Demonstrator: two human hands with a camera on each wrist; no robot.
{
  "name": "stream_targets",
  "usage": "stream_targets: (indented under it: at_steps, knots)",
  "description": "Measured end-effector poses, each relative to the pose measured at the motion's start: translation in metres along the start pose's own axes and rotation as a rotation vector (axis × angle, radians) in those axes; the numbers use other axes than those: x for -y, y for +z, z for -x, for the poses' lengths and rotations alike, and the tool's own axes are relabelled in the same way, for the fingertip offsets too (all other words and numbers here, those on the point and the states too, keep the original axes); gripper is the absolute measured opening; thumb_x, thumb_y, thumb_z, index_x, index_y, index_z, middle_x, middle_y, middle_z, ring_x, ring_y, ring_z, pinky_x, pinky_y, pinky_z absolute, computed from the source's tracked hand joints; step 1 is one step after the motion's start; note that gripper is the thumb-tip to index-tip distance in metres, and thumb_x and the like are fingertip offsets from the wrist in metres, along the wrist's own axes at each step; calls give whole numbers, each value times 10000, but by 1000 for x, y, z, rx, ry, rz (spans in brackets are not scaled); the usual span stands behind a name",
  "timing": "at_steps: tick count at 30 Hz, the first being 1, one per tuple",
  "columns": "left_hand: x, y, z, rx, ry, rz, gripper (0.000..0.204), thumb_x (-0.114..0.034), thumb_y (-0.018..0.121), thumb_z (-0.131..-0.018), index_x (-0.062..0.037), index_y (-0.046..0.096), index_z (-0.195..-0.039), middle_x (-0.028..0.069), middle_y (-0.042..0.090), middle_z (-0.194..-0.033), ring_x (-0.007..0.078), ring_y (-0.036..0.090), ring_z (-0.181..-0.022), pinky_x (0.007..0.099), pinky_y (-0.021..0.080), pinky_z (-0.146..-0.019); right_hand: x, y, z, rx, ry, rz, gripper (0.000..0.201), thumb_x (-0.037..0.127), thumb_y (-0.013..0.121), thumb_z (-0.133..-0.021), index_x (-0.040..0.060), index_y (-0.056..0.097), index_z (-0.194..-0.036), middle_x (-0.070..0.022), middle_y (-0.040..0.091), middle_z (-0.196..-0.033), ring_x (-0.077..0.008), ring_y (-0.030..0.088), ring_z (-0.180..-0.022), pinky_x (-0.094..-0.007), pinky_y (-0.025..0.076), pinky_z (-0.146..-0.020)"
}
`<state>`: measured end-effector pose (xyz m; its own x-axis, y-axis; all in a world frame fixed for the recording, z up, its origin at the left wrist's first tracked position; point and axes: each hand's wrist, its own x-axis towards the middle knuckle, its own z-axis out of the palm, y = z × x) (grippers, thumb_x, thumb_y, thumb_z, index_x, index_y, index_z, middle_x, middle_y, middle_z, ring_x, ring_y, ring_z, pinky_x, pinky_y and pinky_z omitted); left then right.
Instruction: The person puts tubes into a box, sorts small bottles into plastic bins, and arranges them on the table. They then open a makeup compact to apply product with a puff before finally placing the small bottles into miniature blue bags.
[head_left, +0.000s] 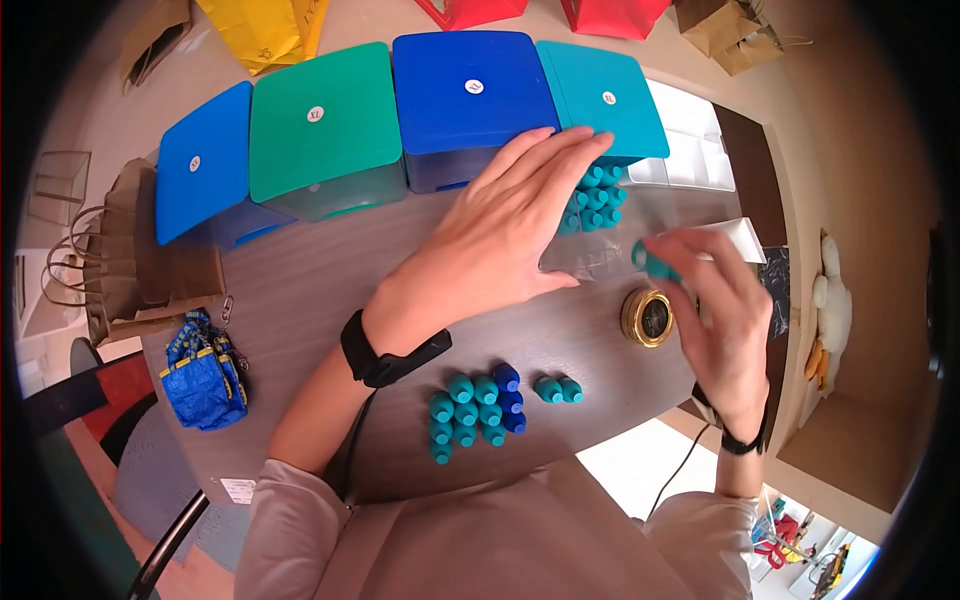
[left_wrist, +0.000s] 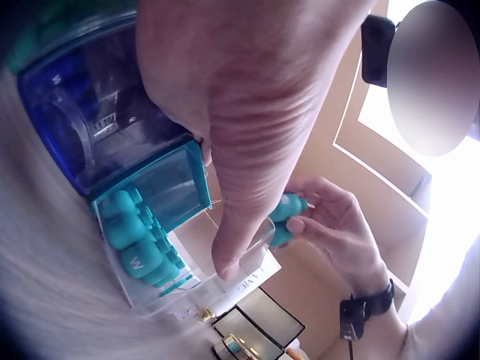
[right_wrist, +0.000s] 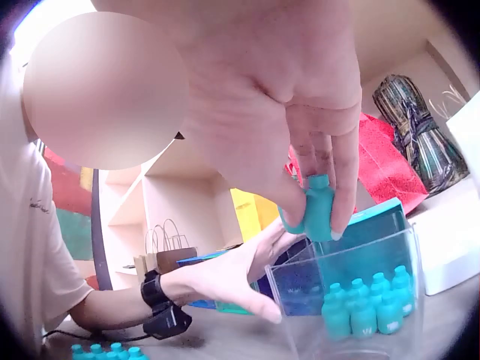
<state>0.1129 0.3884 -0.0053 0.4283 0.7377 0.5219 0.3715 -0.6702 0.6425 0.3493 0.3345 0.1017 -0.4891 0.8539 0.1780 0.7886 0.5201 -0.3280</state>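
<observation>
On the desk, a row of lidded boxes, the green-lidded box among them, ends at the clear box, which holds upright teal bottles behind its front wall. The left hand spreads over the teal lid, fingers straight, thumb beside the wall — best kept out of the opening. The right hand pinches two teal bottles above the box; a light, level grip should keep them from catching the rim or knocking the standing ones. The gold round case sits near that hand — a likely snag for the wrist. Nearer the person, loose teal bottles stand beside three dark blue bottles.
</observation>
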Motion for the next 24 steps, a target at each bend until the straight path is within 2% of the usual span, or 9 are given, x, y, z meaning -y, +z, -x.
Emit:
stream_targets:
  at_steps: [3, 5, 6, 7, 9, 14, 16, 20, 24]
  knots:
    - [2, 1, 2, -10, 10, -7, 1242, -147, 1015, -630, -104, 361, -1685, 188, 490, -1652, 390, 461, -1527, 519, 340, -1317, -14, 9, -37, 9, -63, -106, 388, -143, 747, -854, -7, 761, -1217, -174, 722, -1171, -370, 755, -940, -415, 612, -780]
    - [3, 1, 2, -6, 16, 12, 1251, -125, 1013, -624, -86, 352, -1684, 183, 489, -1651, 382, 465, -1525, 510, 345, -1315, -24, 19, -55, 228, 8, -295, 409, -139, 770, -845, -2, 757, -1230, -182, 731, -1130, -396, 736, -907, -431, 606, -785]
    - [4, 2, 3, -12, 11, 9, 1251, -125, 1013, -624, -86, 352, -1684, 183, 489, -1651, 382, 465, -1525, 510, 345, -1315, -24, 22, -63, 313, 50, -294, 399, -125, 798, -830, -9, 768, -1210, -194, 746, -1065, -403, 734, -895, -449, 598, -790]
    - [4, 3, 3, -13, 14, 14, 1251, -123, 1012, -620, -80, 351, -1682, 180, 491, -1649, 377, 468, -1523, 510, 347, -1313, -27, 25, -68, 319, 42, -293, 399, -125, 798, -830, -9, 768, -1210, -194, 746, -1065, -403, 734, -895, -449, 598, -790]
    - [5, 3, 3, -18, 15, 17, 1252, -121, 1011, -617, -74, 351, -1680, 177, 493, -1647, 372, 471, -1520, 509, 349, -1312, -31, 32, -75, 466, -5, -241, 367, -111, 808, -825, -4, 792, -1176, -196, 758, -1015, -400, 742, -906, -464, 590, -807]
    - [5, 5, 3, -22, 20, 27, 1253, -107, 1006, -612, -77, 350, -1679, 170, 500, -1638, 361, 482, -1512, 508, 357, -1307, -29, 39, -79, 513, 19, -194, 345, -105, 808, -824, 8, 813, -1150, -192, 789, -1044, -386, 749, -962, -460, 603, -883]
    - [5, 4, 3, -22, 21, 27, 1258, -106, 1007, -610, -77, 348, -1681, 171, 498, -1639, 362, 481, -1512, 508, 355, -1308, -25, 37, -81, 549, 84, -197, 355, -103, 810, -815, 16, 818, -1150, -188, 797, -1064, -378, 739, -1009, -458, 601, -928]
    - [5, 4, 3, -19, 15, 30, 1270, -99, 1007, -603, -78, 341, -1685, 173, 493, -1643, 367, 477, -1512, 509, 350, -1312, -27, 45, -79, 528, 47, -136, 364, -95, 817, -800, 26, 823, -1143, -184, 799, -1059, -374, 726, -1030, -455, 595, -944]
    - [5, 4, 3, -16, 12, 32, 1275, -97, 1005, -600, -82, 339, -1687, 174, 492, -1645, 371, 475, -1513, 509, 349, -1314, -28, 51, -80, 554, 124, -109, 367, -73, 834, -784, 32, 827, -1136, -170, 800, -1056, -369, 709, -1059, -449, 591, -955]
